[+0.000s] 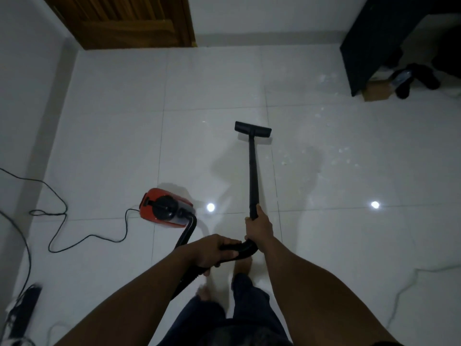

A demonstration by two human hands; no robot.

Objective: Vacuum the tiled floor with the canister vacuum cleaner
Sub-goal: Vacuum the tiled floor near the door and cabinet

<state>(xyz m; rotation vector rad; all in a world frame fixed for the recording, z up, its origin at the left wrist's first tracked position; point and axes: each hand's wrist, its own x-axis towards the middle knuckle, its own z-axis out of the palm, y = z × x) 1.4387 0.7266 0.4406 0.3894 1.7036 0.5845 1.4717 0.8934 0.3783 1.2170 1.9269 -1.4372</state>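
Observation:
A red and black canister vacuum cleaner (166, 208) sits on the white tiled floor (119, 136) to my left. Its black hose (187, 232) curves from the canister up into my hands. My left hand (212, 250) grips the hose at its bend. My right hand (258, 227) holds the lower end of the black wand (252, 176). The wand runs forward to the flat black floor nozzle (252, 129), which rests on the tiles ahead of me. Pale specks of debris (344, 158) lie on the tiles to the right of the wand.
A black power cord (87, 237) loops over the floor left of the canister. A wooden door (124, 21) stands at the back, dark furniture (374, 41) with a cardboard box (376, 89) at the back right. My bare feet (204, 292) are below the hands. A white cable (409, 288) trails at right.

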